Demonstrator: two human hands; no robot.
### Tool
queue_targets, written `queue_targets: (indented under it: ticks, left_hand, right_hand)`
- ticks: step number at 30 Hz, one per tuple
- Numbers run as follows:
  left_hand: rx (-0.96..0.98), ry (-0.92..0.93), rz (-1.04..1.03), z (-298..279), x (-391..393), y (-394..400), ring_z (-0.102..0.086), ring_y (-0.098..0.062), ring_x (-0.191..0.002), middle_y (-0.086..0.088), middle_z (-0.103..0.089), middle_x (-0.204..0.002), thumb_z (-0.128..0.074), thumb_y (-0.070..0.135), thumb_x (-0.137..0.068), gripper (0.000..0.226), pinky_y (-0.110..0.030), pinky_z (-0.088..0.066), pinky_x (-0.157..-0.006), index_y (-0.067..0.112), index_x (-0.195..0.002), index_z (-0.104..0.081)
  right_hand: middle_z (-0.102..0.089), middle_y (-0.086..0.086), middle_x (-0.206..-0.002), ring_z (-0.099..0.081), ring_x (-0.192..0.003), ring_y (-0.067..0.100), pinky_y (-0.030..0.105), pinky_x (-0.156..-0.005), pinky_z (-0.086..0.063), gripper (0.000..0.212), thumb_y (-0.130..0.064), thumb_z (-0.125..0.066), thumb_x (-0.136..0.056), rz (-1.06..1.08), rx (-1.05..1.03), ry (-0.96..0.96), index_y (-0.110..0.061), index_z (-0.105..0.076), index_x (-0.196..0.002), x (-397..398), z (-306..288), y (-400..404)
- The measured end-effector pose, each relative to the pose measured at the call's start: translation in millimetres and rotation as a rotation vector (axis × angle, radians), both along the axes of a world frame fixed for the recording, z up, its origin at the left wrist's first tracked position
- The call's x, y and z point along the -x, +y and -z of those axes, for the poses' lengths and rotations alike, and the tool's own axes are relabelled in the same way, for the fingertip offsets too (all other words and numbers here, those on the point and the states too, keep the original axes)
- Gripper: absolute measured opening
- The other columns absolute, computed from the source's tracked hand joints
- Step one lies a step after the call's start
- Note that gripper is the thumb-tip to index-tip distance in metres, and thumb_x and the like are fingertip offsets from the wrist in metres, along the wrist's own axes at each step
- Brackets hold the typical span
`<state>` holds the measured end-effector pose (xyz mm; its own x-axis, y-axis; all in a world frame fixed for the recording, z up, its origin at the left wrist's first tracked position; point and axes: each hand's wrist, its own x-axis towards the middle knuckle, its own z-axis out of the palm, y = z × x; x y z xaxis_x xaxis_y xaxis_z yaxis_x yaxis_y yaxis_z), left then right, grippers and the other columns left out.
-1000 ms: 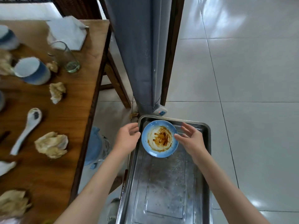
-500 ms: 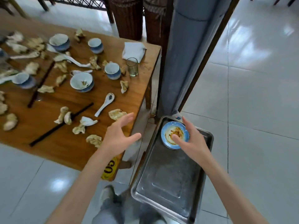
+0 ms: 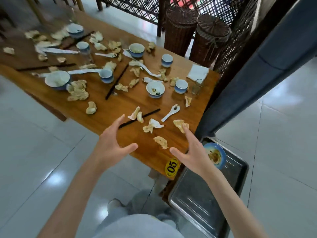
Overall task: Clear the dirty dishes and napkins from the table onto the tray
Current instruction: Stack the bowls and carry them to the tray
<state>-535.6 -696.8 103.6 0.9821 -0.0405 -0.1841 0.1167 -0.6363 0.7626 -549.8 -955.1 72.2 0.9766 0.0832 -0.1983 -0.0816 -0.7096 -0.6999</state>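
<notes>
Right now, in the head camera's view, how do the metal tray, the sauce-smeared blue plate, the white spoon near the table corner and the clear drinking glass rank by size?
1. Metal tray, clearly largest.
2. Sauce-smeared blue plate, partly hidden by the right hand.
3. White spoon and clear drinking glass look alike; the glass stands farther away, so I won't rank them.

Pretty bright, even daylight. The glossy floor tiles [image 3: 51,176] throw white glare patches, and the steel tray [image 3: 202,201] glints too. Far left of the table [image 3: 103,107] is smeared with motion blur. Wide-angle bending toward the edges, shadows soft.
</notes>
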Motion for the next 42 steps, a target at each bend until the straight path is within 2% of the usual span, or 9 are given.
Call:
queue_targets:
  ticks: [4,8,12,18,23,30,34,38,42]
  left_hand:
    - [0.013,-0.035,-0.025,-4.3,-8.5,77.9,-0.031,-0.010,-0.136,0.011,-0.034,-0.149,-0.082,0.035,-0.068,0.098,-0.030,-0.031,-0.105,0.037,-0.146,-0.023]
    - [-0.036,-0.061,-0.045,-7.4,-29.6,151.1,-0.034,-0.013,-0.135,0.010,-0.034,-0.149,-0.081,0.039,-0.068,0.098,-0.032,-0.032,-0.104,0.036,-0.146,-0.022]
    - [-0.047,-0.069,-0.072,-4.8,-52.4,208.2,-0.035,-0.015,-0.134,0.010,-0.035,-0.149,-0.081,0.040,-0.067,0.097,-0.031,-0.032,-0.103,0.038,-0.145,-0.022]
    - [-0.064,-0.075,-0.124,6.7,-102.0,279.3,-0.037,-0.017,-0.134,0.006,-0.037,-0.148,-0.082,0.039,-0.067,0.098,-0.034,-0.036,-0.102,0.033,-0.146,-0.024]
    - [-0.076,-0.067,-0.114,13.6,-165.2,334.4,-0.035,-0.018,-0.135,0.007,-0.035,-0.149,-0.081,0.040,-0.068,0.097,-0.042,-0.039,-0.103,0.036,-0.145,-0.022]
    - [-0.141,-0.039,-0.025,19.1,-267.1,407.1,-0.034,-0.019,-0.135,0.008,-0.039,-0.147,-0.083,0.040,-0.065,0.102,-0.047,-0.037,-0.107,0.037,-0.146,-0.021]
    - [-0.171,-0.015,0.042,34.0,-316.9,435.1,-0.034,-0.016,-0.134,0.008,-0.038,-0.147,-0.084,0.042,-0.062,0.105,-0.042,-0.038,-0.105,0.037,-0.146,-0.021]
    - [-0.167,-0.001,0.108,57.5,-344.8,447.7,-0.035,-0.014,-0.134,0.010,-0.040,-0.146,-0.085,0.048,-0.057,0.107,-0.044,-0.041,-0.105,0.040,-0.144,-0.022]
    - [-0.161,0.041,0.191,95.0,-369.1,454.5,-0.032,-0.012,-0.135,0.012,-0.039,-0.146,-0.085,0.051,-0.054,0.111,-0.044,-0.035,-0.109,0.042,-0.144,-0.020]
  right_hand:
    - [-0.024,-0.009,-0.153,-0.023,-0.138,0.008,0.021,-0.106,-0.023,0.091,-0.051,-0.065,-0.078,-0.037,0.034,-0.048,-0.031,-0.010,-0.148,-20.6,-11.9,78.5]
    - [-0.026,-0.008,-0.153,-0.026,-0.138,0.011,0.029,-0.107,-0.032,0.092,-0.049,-0.068,-0.078,-0.073,0.038,-0.067,-0.033,-0.010,-0.148,-49.6,-20.3,150.9]
    - [-0.024,-0.008,-0.154,-0.023,-0.141,0.014,0.039,-0.110,-0.032,0.094,-0.052,-0.067,-0.077,-0.098,0.063,-0.070,-0.037,-0.007,-0.147,-79.5,-19.2,206.2]
    - [-0.023,-0.014,-0.152,-0.026,-0.138,0.010,0.029,-0.100,-0.020,0.091,-0.054,-0.066,-0.077,-0.142,0.154,-0.071,-0.041,-0.007,-0.145,-140.4,-3.2,278.6]
    - [-0.026,-0.013,-0.151,-0.029,-0.137,0.010,0.027,-0.102,-0.030,0.094,-0.049,-0.069,-0.076,-0.167,0.121,-0.059,-0.042,-0.006,-0.144,-203.5,4.8,336.7]
    - [-0.028,-0.011,-0.151,-0.033,-0.135,0.014,0.032,-0.101,-0.037,0.100,-0.045,-0.075,-0.072,-0.120,0.128,-0.015,-0.041,-0.005,-0.144,-301.9,16.1,416.2]
    - [-0.023,-0.011,-0.153,-0.035,-0.134,0.018,0.033,-0.101,-0.038,0.106,-0.047,-0.077,-0.068,-0.129,0.179,0.006,-0.044,-0.003,-0.143,-345.5,25.4,450.3]
    - [-0.021,-0.011,-0.154,-0.035,-0.135,0.019,0.046,-0.106,-0.037,0.113,-0.049,-0.079,-0.064,-0.166,0.220,0.084,-0.045,0.001,-0.143,-360.4,39.9,472.3]
    - [-0.019,-0.011,-0.154,-0.026,-0.139,0.016,0.047,-0.109,-0.032,0.114,-0.050,-0.079,-0.064,-0.149,0.254,0.105,-0.044,0.003,-0.144,-368.4,64.1,484.1]
